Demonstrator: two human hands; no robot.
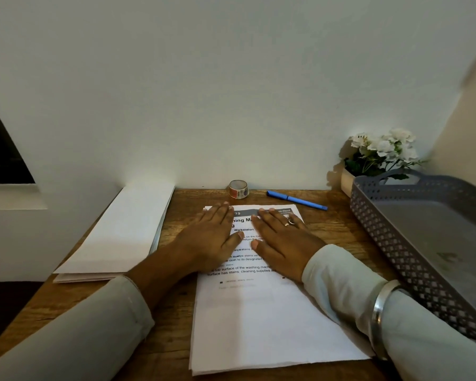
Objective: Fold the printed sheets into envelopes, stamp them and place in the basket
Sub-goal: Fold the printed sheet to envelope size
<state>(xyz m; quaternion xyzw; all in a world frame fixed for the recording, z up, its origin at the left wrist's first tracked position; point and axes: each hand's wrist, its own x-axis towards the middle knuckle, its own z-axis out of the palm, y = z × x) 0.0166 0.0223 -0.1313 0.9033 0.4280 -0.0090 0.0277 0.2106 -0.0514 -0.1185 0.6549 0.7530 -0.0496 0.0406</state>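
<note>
Pressing flat on smooth printed sheets (259, 320), left hand (209, 237) and right hand (283, 243) lie fingers straight on grainy wooden desk (176, 339).

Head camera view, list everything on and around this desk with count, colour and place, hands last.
Wooden desk: one, brown, under everything.
Printed white paper sheets: one stack, count unclear, white with black text, desk centre.
Long white paper pile: one, white, desk's left edge.
Small patterned sticker roll: one, orange and white, by the wall behind the sheets.
Blue plastic pen: one, blue, right of the roll.
Grey perforated plastic basket: one, grey, right side.
White flowers in a pale pot: one pot, back right corner.
Left hand: one, flat on the sheets.
Right hand: one, flat on the sheets, silver ring.
</note>
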